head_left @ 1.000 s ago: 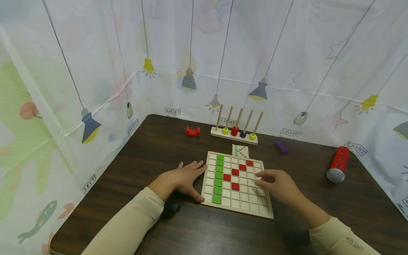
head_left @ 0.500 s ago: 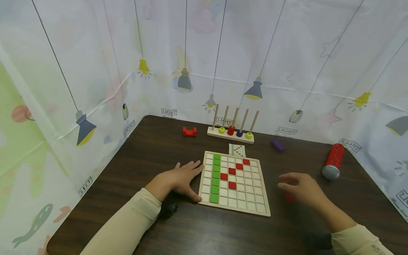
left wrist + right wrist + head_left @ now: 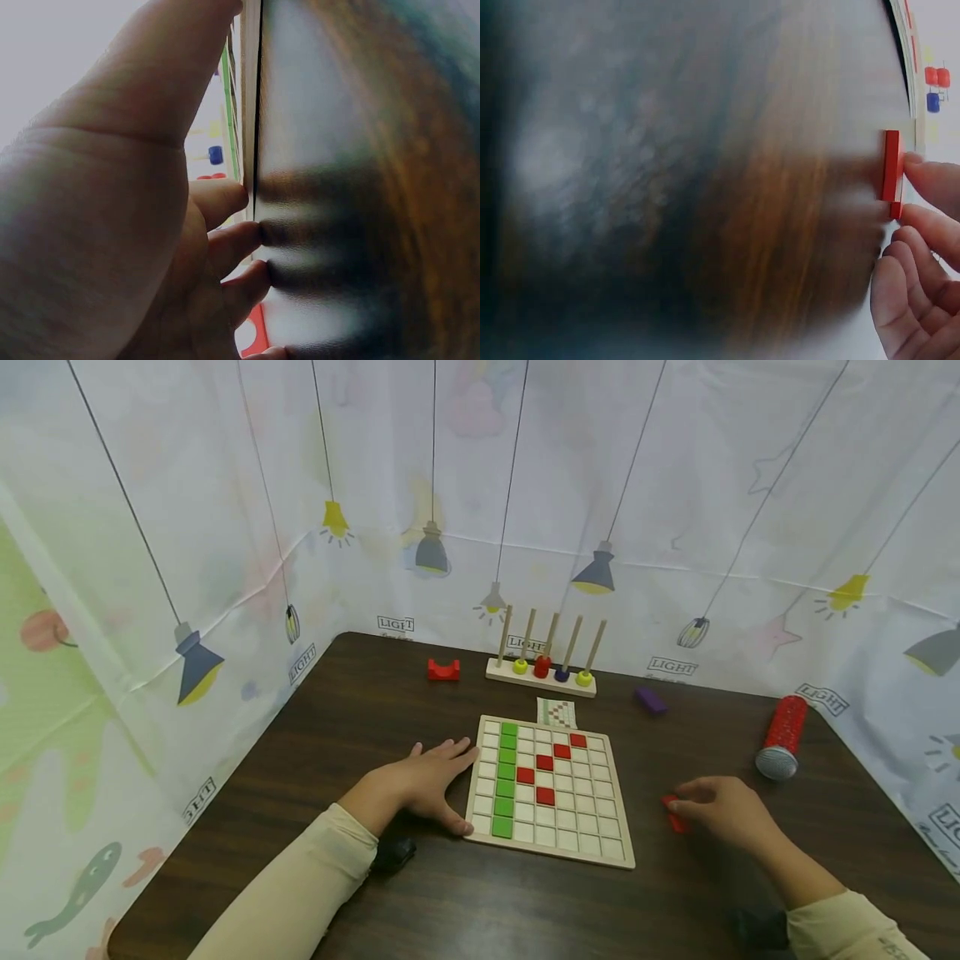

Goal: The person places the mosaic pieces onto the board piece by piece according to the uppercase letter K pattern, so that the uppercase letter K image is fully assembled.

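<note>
A wooden grid board [image 3: 596, 853] lies on the table with cream squares, a column of green tiles [image 3: 505, 789] and several red tiles [image 3: 545, 796] in a stepped pattern. My left hand [image 3: 420, 783] rests with spread fingers at the board's left edge, thumb at the near corner. To the right of the board, two red square tiles lie on the table. My right hand [image 3: 731, 814] pinches the farther red tile [image 3: 667, 799] between thumb and index finger. The nearer red tile [image 3: 891, 169] is beside it, partly overlapped in the right wrist view.
Behind the board lie a small pattern card [image 3: 557, 712] and a peg stand [image 3: 542, 677] with coloured beads. A red arch block [image 3: 443, 671] stands at back left. Toward the right are a purple block [image 3: 650, 701] and a red microphone [image 3: 782, 735].
My right hand has moved right, off the board, and come down onto the red tiles on the table. My left hand has stayed at the board's edge. The head view has shifted slightly.
</note>
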Tool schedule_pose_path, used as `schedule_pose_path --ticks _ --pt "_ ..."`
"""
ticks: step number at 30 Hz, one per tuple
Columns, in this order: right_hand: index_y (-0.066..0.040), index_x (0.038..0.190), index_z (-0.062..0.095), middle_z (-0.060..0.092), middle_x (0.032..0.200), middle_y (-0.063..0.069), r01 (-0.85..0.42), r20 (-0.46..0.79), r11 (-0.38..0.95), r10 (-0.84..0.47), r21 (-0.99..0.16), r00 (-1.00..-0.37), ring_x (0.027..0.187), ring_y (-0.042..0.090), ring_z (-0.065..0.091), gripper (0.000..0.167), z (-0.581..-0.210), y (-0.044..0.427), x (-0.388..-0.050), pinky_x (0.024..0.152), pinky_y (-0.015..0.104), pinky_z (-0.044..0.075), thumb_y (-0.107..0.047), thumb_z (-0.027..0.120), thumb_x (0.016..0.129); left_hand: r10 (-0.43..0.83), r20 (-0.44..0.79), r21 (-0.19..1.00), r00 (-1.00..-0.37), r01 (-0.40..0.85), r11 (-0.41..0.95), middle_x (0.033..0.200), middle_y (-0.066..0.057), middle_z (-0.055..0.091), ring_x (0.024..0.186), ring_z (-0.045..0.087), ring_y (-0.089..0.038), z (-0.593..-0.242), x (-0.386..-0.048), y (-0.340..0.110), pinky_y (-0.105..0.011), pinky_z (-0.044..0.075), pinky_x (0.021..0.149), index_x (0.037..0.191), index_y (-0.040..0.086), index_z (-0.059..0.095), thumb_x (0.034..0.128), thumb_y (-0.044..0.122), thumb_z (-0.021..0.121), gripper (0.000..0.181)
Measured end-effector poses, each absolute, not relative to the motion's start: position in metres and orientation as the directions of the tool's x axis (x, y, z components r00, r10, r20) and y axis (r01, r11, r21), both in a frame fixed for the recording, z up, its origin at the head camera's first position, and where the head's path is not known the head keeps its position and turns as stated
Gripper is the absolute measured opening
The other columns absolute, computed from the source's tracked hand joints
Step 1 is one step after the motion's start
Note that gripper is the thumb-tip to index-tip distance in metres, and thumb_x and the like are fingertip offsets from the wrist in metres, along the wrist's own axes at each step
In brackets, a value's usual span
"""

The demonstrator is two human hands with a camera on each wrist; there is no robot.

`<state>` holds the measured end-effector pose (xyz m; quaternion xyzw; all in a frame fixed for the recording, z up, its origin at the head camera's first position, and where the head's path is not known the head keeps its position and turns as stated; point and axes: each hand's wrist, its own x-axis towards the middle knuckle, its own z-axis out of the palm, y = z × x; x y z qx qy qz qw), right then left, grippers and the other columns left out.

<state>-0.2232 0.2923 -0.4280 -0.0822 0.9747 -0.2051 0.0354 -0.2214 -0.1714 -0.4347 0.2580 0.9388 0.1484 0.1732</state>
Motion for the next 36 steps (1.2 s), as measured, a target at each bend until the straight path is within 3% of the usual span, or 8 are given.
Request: schedule_pose_path --ticks 6,12,19,27,29,32,34,36 --pt "-0.002 0.104 0.076 0.072 0.103 0.015 -0.152 -0.043 0.898 -0.186 -0.414 -0.982 0.096 0.037 0.066 0.033 -0.425 0.287 -0.224 0.077 0.052 0.051 -0.031 0.078 0.091 0.534 -0.248 0.356 -0.809 0.436 0.826 0.170 -0.004 0.008 0.155 0.008 -0.025 -0.435 -0.223 -0.172 -0.061 0.007 0.119 0.166 0.021 0.014 0.0769 0.067 0.080 0.120" --pt "-0.005 0.103 0.074 0.073 0.100 0.012 -0.160 0.002 0.888 -0.176 -0.432 -0.984 0.089 0.030 0.067 0.023 -0.428 0.283 -0.227 0.070 0.043 0.051 -0.022 0.080 0.089 0.538 -0.248 0.356 -0.805 0.441 0.824 0.171 -0.004 0.008 0.155 0.008 -0.025 -0.437 -0.224 -0.172 -0.061 0.007 0.119 0.166 0.020 0.013 0.0772 0.067 0.079 0.120" --pt "-0.008 0.108 0.078 0.074 0.107 0.013 -0.166 0.059 0.867 -0.157 -0.470 -0.986 0.097 0.033 0.067 0.024 -0.428 0.271 -0.227 0.072 0.041 0.051 -0.026 0.077 0.093 0.542 -0.246 0.365 -0.804 0.441 0.820 0.170 -0.005 0.009 0.155 0.008 -0.025 -0.436 -0.222 -0.171 -0.061 0.007 0.119 0.166 0.019 0.015 0.0773 0.066 0.080 0.119" --pt "-0.008 0.115 0.077 0.074 0.109 0.008 -0.100 -0.039 0.781 -0.158 -0.616 -0.987 0.090 0.021 0.068 0.034 -0.424 0.244 -0.224 0.071 0.035 0.051 -0.035 0.077 0.093 0.536 -0.247 0.361 -0.808 0.436 0.824 0.170 -0.004 0.009 0.155 0.008 -0.025 -0.437 -0.222 -0.171 -0.061 0.007 0.119 0.166 0.020 0.015 0.0771 0.066 0.080 0.119" --pt "-0.009 0.115 0.077 0.074 0.107 0.007 -0.071 -0.075 0.750 -0.159 -0.658 -0.984 0.083 0.020 0.068 0.034 -0.423 0.235 -0.222 0.063 0.035 0.050 -0.035 0.078 0.092 0.537 -0.247 0.363 -0.807 0.437 0.823 0.170 -0.004 0.009 0.155 0.007 -0.025 -0.437 -0.222 -0.171 -0.061 0.007 0.119 0.166 0.020 0.015 0.0773 0.066 0.080 0.119" --pt "-0.007 0.115 0.077 0.074 0.106 0.007 -0.071 -0.091 0.702 -0.191 -0.709 -0.977 0.081 0.020 0.069 0.034 -0.424 0.224 -0.220 0.062 0.034 0.051 -0.032 0.079 0.092 0.539 -0.247 0.371 -0.806 0.435 0.820 0.170 -0.005 0.009 0.155 0.007 -0.025 -0.436 -0.222 -0.171 -0.061 0.006 0.119 0.166 0.020 0.015 0.0772 0.066 0.080 0.119" --pt "-0.007 0.113 0.077 0.074 0.104 0.007 -0.064 -0.101 0.673 -0.202 -0.737 -0.974 0.080 0.021 0.069 0.031 -0.425 0.215 -0.219 0.062 0.035 0.053 -0.028 0.080 0.091 0.539 -0.247 0.371 -0.805 0.436 0.820 0.170 -0.005 0.009 0.155 0.007 -0.025 -0.435 -0.221 -0.171 -0.061 0.006 0.119 0.166 0.020 0.015 0.0775 0.065 0.080 0.119" --pt "-0.005 0.112 0.078 0.074 0.103 0.007 -0.080 -0.096 0.660 -0.226 -0.747 -0.969 0.087 0.021 0.069 0.028 -0.425 0.207 -0.218 0.072 0.036 0.055 -0.025 0.080 0.091 0.539 -0.248 0.369 -0.805 0.436 0.821 0.170 -0.004 0.009 0.155 0.007 -0.025 -0.434 -0.221 -0.171 -0.060 0.007 0.119 0.166 0.020 0.015 0.0778 0.065 0.080 0.119"
